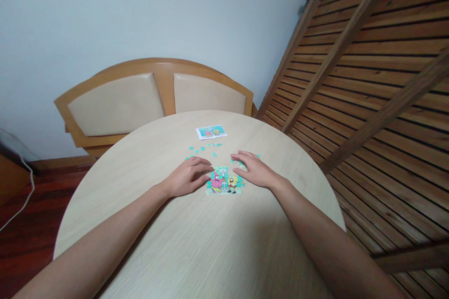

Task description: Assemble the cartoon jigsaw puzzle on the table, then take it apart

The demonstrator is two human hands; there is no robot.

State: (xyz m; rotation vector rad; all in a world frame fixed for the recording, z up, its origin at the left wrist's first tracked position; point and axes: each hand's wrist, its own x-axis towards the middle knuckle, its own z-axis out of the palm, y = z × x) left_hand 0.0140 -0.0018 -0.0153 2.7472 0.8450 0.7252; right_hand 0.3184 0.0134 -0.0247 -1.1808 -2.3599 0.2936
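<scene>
Single head-worn view, forward and down, close over the round table

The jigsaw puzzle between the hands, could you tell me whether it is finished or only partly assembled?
Partly assembled: the jigsaw puzzle is a joined patch, and loose pieces lie scattered apart beyond it.

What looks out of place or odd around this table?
A slatted wooden bed frame stands tilted on edge right of the table, and a padded headboard stands behind the table: bed parts with no bed.
</scene>
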